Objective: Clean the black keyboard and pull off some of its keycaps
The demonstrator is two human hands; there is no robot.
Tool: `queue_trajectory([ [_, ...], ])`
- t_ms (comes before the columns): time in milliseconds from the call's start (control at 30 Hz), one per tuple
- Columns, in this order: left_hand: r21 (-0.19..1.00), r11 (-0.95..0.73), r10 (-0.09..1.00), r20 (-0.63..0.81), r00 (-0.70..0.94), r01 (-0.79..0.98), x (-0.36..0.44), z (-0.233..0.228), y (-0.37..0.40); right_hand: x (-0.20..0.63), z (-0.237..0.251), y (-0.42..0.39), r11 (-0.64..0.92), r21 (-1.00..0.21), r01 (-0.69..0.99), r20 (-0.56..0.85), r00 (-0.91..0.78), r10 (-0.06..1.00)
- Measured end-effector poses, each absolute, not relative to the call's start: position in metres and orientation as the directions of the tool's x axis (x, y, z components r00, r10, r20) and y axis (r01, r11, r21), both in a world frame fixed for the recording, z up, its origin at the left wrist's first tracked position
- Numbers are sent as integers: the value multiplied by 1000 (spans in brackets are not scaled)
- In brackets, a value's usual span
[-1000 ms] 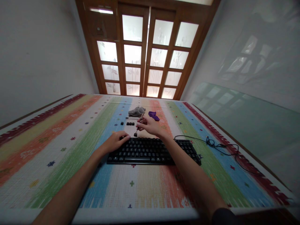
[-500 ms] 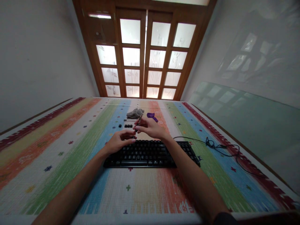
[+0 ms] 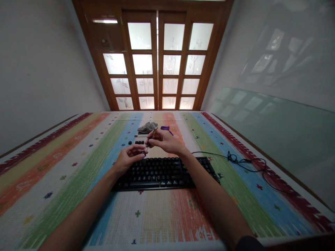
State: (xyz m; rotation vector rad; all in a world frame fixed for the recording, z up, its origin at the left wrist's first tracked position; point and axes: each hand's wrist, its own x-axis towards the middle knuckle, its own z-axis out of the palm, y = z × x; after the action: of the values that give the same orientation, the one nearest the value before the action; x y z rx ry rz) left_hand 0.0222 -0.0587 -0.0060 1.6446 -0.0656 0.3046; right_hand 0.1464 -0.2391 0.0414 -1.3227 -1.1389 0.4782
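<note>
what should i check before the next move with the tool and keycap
1. Right hand grips the thin tool: ok.
2. Left hand pinches a dark keycap at the tool's tip: ok, though small.
3. Tool hooked into keycap: cannot tell.
4. Keyboard flat on the striped mat: ok.
5. Loose keycaps lie behind the keyboard, away from the hands: ok.
6. Cable lies to the right, off the hands: ok.
</note>
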Motion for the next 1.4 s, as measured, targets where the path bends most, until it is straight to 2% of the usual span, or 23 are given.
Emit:
queue_trajectory([
  [233, 909, -365, 122, 259, 958, -199, 21, 17, -67, 142, 53, -247, 212, -900, 382, 388, 474, 790],
  [367, 771, -591, 43, 322, 946, -236, 25, 26, -62, 141, 55, -249, 175, -883, 436, 395, 486, 779],
  [467, 691, -675, 8, 358, 934, -259, 28, 31, -58, 142, 57, -251, 174, -887, 428, 393, 498, 773],
  [567, 708, -647, 21, 386, 922, -282, 31, 33, -57, 145, 59, -254, 209, -897, 389, 397, 502, 768],
  [800, 846, -458, 109, 358, 927, -272, 39, 36, -62, 151, 63, -259, 285, -897, 337, 429, 510, 746],
  [967, 869, -405, 221, 394, 892, -284, 50, 36, -58, 150, 69, -260, 303, -893, 334, 445, 542, 713],
  [1033, 862, -427, 222, 393, 892, -274, 55, 34, -53, 149, 71, -261, 274, -902, 335, 424, 555, 716],
  [1133, 743, -600, 116, 447, 887, -296, 65, 29, -43, 148, 73, -264, 252, -913, 321, 396, 545, 739],
  [1233, 484, -811, -51, 500, 865, -328, 79, 16, -33, 145, 77, -267, 277, -909, 310, 406, 518, 753],
  [1300, 359, -869, -140, 479, 866, -340, 90, 6, -26, 142, 81, -269, 300, -901, 314, 426, 503, 752],
  [1400, 245, -894, -255, 411, 876, -375, 106, -11, -17, 138, 87, -274, 308, -892, 330, 442, 493, 750],
])
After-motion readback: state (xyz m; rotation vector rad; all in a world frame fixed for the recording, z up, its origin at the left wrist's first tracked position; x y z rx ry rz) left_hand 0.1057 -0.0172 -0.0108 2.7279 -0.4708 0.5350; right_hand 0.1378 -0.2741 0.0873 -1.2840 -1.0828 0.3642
